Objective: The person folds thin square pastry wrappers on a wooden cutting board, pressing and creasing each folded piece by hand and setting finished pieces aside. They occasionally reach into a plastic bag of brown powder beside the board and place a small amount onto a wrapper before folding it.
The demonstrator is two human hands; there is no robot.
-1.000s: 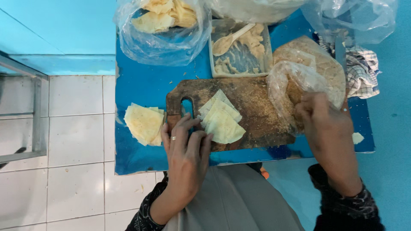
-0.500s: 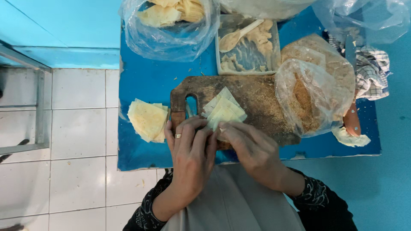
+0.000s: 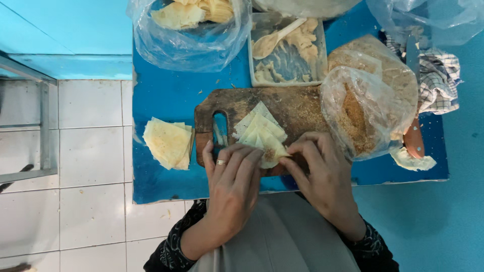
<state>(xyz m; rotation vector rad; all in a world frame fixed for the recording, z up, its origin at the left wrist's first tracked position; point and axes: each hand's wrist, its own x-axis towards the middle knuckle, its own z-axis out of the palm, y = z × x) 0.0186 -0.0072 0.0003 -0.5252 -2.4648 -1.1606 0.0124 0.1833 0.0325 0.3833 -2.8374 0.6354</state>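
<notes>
Both hands meet over the near edge of the wooden cutting board (image 3: 282,118), working on one thin pale wrapper sheet (image 3: 272,151). The left hand (image 3: 232,184), a ring on one finger, has its fingers pressed flat against the sheet's near-left edge, while the right hand (image 3: 317,174) pinches the sheet's right corner between narrow fingers; a small dab of brownish filling appears to sit at that corner. The fold looks only begun, since the sheet is largely flat and open. Under and behind it a few more sheets (image 3: 259,123) lie fanned on the board, unfolded, and a separate stack of sheets (image 3: 166,143) waits on the blue bench (image 3: 166,98) left of the board, so most of the wrapping seems yet to be done. No finished folded piece can be made out on the bench. Beyond the board stand a tray of paste with a spoon (image 3: 287,50), a clear bag of crumbs (image 3: 365,108) to the right, and another bag of pale sheets (image 3: 194,25) at the back.
</notes>
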